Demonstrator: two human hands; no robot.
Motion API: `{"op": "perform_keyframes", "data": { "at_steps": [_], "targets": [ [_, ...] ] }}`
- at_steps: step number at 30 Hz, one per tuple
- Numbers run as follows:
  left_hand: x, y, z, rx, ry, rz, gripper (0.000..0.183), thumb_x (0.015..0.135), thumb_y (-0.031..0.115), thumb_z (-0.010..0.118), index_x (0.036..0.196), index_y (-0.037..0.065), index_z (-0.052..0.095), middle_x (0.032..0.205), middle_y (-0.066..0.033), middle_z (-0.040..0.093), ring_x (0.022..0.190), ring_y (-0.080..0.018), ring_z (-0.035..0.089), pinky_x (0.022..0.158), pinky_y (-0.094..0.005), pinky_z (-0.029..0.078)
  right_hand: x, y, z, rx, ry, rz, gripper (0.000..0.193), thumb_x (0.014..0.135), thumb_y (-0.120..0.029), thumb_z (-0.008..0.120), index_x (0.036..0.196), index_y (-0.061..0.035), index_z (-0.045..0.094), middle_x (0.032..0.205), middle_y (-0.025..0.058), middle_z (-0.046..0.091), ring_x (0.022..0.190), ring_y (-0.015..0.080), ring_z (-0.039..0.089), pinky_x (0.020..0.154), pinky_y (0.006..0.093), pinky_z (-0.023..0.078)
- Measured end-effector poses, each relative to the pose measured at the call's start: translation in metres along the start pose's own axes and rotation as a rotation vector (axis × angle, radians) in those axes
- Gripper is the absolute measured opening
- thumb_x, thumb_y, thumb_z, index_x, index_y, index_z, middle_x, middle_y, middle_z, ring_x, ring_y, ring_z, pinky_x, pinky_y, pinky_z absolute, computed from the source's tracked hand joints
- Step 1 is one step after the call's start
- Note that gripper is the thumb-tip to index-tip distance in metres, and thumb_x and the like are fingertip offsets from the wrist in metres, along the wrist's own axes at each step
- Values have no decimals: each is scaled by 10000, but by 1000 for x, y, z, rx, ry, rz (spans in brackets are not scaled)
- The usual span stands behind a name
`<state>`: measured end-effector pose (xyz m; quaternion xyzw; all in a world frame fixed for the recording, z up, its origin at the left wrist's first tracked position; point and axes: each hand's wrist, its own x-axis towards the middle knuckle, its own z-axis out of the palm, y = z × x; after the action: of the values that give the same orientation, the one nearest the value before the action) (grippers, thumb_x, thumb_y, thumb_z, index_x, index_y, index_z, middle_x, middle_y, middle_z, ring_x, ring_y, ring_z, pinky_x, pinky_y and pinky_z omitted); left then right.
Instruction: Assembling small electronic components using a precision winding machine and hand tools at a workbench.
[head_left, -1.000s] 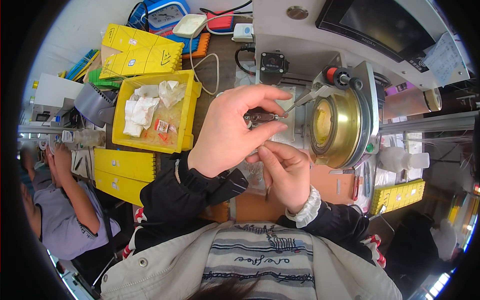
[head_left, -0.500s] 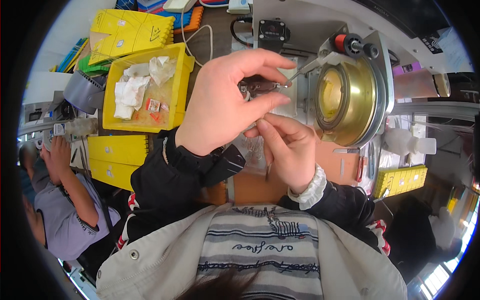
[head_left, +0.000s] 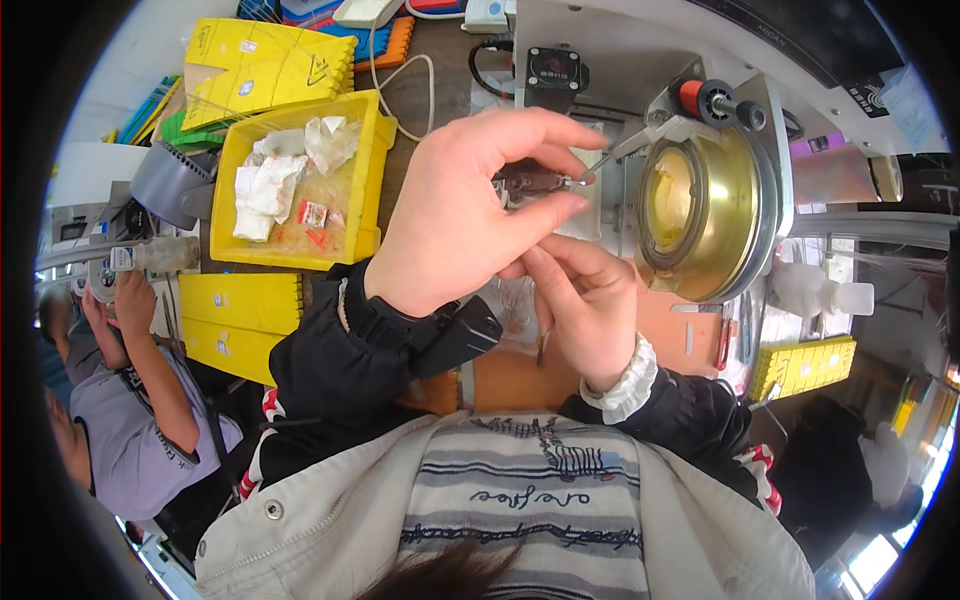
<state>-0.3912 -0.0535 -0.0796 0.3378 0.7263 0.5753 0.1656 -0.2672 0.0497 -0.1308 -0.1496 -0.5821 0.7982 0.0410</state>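
Above the bench at the machine, my left hand (head_left: pixel 470 200) curves round a small dark fixture with a metal tip (head_left: pixel 580 184). A gap shows between its thumb and index finger, with the fixture in it; the other fingers are hidden behind. Just below and to the right, my right hand (head_left: pixel 585 305) is closed, thumb pressed to the index finger, its fingertips against the underside of my left hand. What lies in that pinch is hidden. A thin dark tool (head_left: pixel 541 348) sticks out below the right hand's curled fingers. A thin metal rod (head_left: pixel 622 145) ends close to the fixture's tip.
Right of my hands is a large brass-coloured wheel (head_left: pixel 700 215) beneath a red and black roller (head_left: pixel 708 101). At left stands a yellow bin (head_left: pixel 372 190) with crumpled tissue, yellow boards (head_left: pixel 240 318) beside it. A clear bottle (head_left: pixel 815 292) sits at right. Another person (head_left: pixel 145 410) works far left.
The whole view has shifted slightly right and down. Both hands keep nearly the same pose and place at the fixture.
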Motion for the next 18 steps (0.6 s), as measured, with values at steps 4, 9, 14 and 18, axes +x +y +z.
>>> {"op": "perform_keyframes", "data": {
  "at_steps": [4, 9, 14, 18],
  "targets": [
    [4, -3, -4, 38, -2, 28, 415, 764, -59, 735, 1162, 40, 677, 958, -78, 727, 910, -119, 673, 811, -265, 520, 4, -2, -1, -10, -21, 13, 238, 1000, -123, 595, 1162, 38, 660, 916, 88, 742, 525, 16, 491, 490, 178, 439],
    [2, -2, -5, 54, -24, 31, 409, 758, -47, 750, 1152, 36, 680, 990, -78, 710, 957, -145, 686, 817, -271, 522, 3, 1, -2, -21, -28, 19, 237, 999, -124, 596, 1160, 36, 665, 917, 84, 743, 528, 18, 496, 497, 179, 442],
    [0, -3, -5, 106, -28, 53, 388, 758, -45, 747, 1135, 26, 688, 1021, -82, 686, 958, -161, 693, 826, -275, 525, 0, 0, -3, -37, -25, 33, 235, 1000, -128, 597, 1156, 32, 669, 917, 76, 743, 535, 20, 510, 498, 179, 445],
    [-3, -3, -5, 115, -20, 99, 375, 760, -50, 737, 1126, 19, 691, 1021, -85, 681, 953, -166, 695, 831, -279, 526, -2, 2, -5, -38, -47, 44, 232, 1000, -130, 597, 1153, 27, 672, 911, 68, 742, 540, 20, 519, 498, 174, 446]
  ]
}}
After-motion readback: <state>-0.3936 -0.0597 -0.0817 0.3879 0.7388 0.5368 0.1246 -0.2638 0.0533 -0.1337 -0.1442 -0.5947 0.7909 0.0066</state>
